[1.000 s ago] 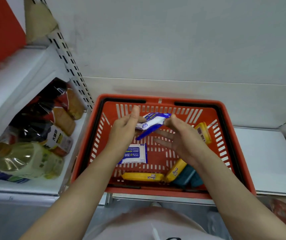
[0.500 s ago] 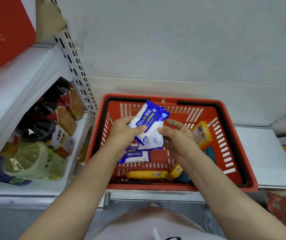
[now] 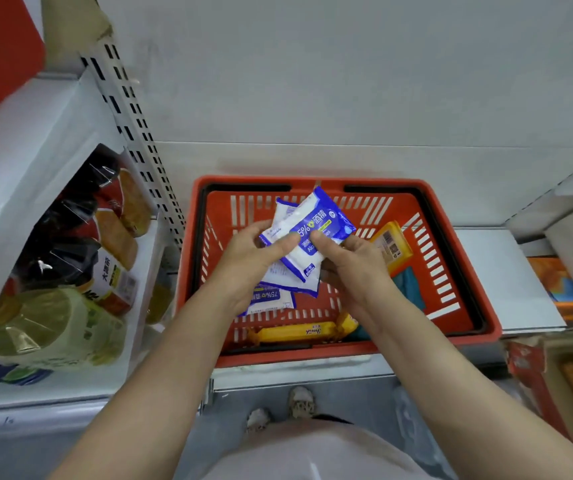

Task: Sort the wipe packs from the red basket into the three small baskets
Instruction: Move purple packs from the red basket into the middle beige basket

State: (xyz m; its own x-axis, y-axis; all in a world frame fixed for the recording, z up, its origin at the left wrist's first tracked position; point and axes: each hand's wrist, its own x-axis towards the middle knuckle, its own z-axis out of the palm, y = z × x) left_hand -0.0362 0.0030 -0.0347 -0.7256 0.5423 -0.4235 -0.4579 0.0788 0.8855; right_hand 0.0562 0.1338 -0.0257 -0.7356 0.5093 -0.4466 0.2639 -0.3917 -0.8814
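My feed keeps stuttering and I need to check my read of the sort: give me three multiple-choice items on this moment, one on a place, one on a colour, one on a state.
1. Where do the held blue-and-white wipe packs sit?
A. above the red basket
B. on the left shelf
C. on the floor

2. What colour is the long pack lying by the basket's near wall?
A. green
B. yellow
C. white

3. How do the hands stand?
A. both hang idle
B. only the left holds
C. left hand and right hand both pinch the packs

Answers: 1 A, the packs are raised over the basket's slotted floor. 2 B, its wrapper is yellow. 3 C, both thumbs press on the top pack.
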